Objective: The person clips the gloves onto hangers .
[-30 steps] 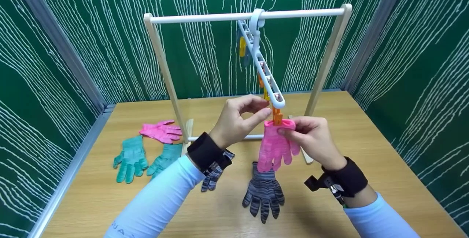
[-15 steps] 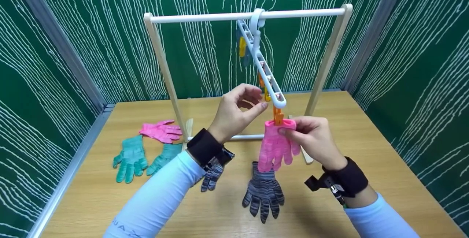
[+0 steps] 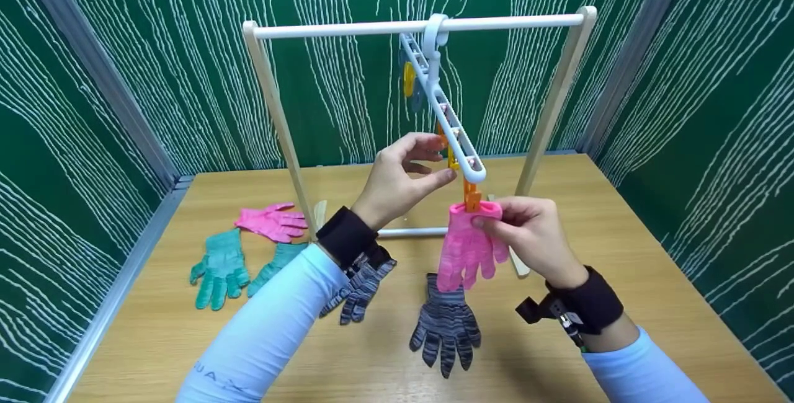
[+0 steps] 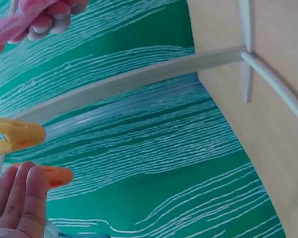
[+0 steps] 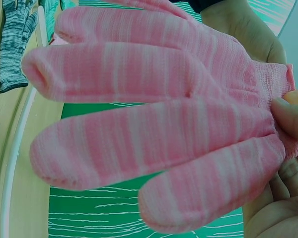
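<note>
A pink knit glove (image 3: 462, 248) hangs fingers down from an orange clip (image 3: 472, 195) at the near end of a pale blue clip hanger (image 3: 439, 94). My right hand (image 3: 530, 229) pinches the glove's cuff, thumb in front. My left hand (image 3: 397, 180) is beside the hanger, around a yellow clip (image 3: 452, 158), its fingers loosely bent with nothing gripped. In the left wrist view the fingers (image 4: 20, 198) stand extended beside another orange clip (image 4: 57, 176), apart from the yellow one. The right wrist view shows the pink glove spread wide across the picture.
The hanger hooks over the white bar of a wooden stand (image 3: 347, 30). On the table (image 3: 558, 341) lie a pink glove (image 3: 273, 223), green gloves (image 3: 222, 263) at left, and striped grey gloves (image 3: 445, 325) below the hands. A yellow clip (image 3: 409, 79) hangs at the far end.
My left hand has moved off from the near orange clip, up and back along the hanger towards the yellow clip. The right hand keeps its hold on the pink glove.
</note>
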The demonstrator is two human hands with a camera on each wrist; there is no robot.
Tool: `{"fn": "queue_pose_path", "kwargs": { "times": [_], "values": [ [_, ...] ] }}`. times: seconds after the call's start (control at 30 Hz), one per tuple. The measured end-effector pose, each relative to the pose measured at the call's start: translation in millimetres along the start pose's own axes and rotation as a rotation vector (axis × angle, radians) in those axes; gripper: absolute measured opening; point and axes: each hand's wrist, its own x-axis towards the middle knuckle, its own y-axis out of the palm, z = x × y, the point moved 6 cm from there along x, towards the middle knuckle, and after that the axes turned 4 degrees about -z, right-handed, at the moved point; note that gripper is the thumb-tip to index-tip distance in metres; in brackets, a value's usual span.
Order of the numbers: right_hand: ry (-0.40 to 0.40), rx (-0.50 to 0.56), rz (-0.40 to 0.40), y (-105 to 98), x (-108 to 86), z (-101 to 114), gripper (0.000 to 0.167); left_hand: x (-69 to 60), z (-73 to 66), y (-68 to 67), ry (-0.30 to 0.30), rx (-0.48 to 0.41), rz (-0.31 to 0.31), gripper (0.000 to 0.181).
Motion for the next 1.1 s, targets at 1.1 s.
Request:
{"fn": "queue_pose_path", "kwargs": {
  "times": [1.1],
  "values": [
    [0.009,0.045,0.012,3.6,-1.5,-2.0,0.012,17.8,-1.9,8.6,0.026,0.027,0.069,0.035]
  ]
}}
